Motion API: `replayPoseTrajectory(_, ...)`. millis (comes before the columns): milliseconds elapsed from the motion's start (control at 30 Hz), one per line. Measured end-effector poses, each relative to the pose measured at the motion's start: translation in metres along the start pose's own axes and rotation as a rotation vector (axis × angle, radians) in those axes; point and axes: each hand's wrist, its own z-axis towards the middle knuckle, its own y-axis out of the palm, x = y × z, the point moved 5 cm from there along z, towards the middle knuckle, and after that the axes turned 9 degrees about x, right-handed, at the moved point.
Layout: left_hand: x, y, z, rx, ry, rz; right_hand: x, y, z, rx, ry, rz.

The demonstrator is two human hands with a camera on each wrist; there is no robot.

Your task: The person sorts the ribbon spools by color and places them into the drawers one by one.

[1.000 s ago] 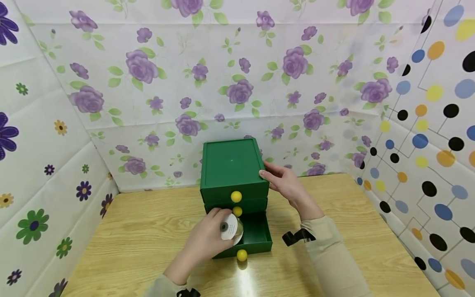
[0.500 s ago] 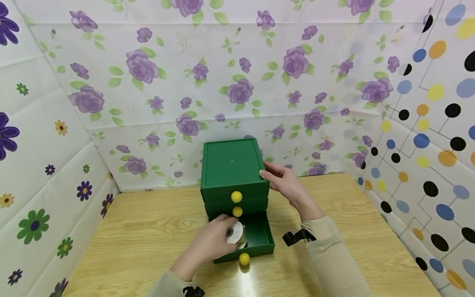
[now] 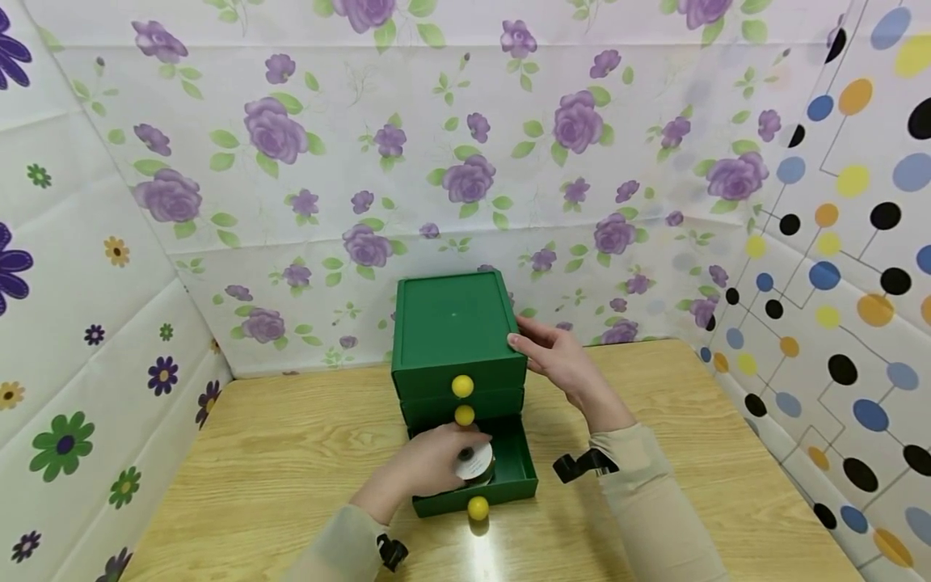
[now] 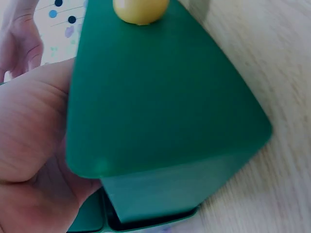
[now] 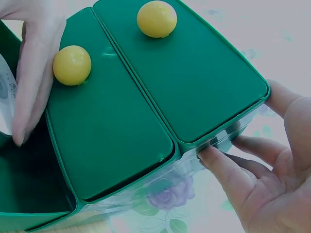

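Observation:
My left hand (image 3: 435, 459) grips a small spool (image 3: 478, 466) with a white printed face and a dark centre hole. Both are inside the pulled-out bottom drawer (image 3: 518, 487) of a green drawer cabinet (image 3: 454, 319). Seen from the left wrist, the drawer front (image 4: 165, 92) covers the spool and the fingertips. The right wrist view catches only an edge of the spool (image 5: 5, 97) beside the left fingers. My right hand (image 3: 558, 360) holds the cabinet's upper right side, thumb at the top edge and fingers along the side wall (image 5: 228, 133).
Two upper drawers are closed, with yellow ball knobs (image 3: 462, 386) on their fronts. Another yellow knob (image 3: 478, 508) juts from the bottom drawer toward me. The cabinet stands on a wood-grain table (image 3: 305, 453), near a flowered cloth wall (image 3: 305, 194) at the back.
The left hand has carried the spool right and slightly back, down into the bottom drawer. The right hand keeps its place on the cabinet.

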Motion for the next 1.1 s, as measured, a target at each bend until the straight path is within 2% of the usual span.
replayPoseTrajectory(100,0.0,0.002,0.0,-0.014,0.014,0.044,0.001,-0.001,0.001,-0.005,0.001,0.002)
replayPoseTrajectory(267,0.001,0.002,-0.003,-0.024,0.014,0.063,0.001,-0.001,0.002,-0.009,0.01,0.007)
replayPoseTrajectory(667,-0.003,-0.001,-0.009,-0.002,0.005,-0.029,0.0,0.0,0.0,-0.001,-0.001,0.008)
replayPoseTrajectory(867,-0.005,-0.009,-0.014,0.018,0.044,-0.067,0.0,0.0,0.0,0.002,-0.011,0.001)
replayPoseTrajectory(967,-0.004,-0.015,-0.019,0.041,0.05,-0.117,0.0,0.0,-0.001,0.003,-0.012,0.002)
replayPoseTrajectory(1100,-0.005,-0.022,-0.027,0.11,0.014,-0.271,-0.001,0.001,-0.001,0.001,-0.012,0.001)
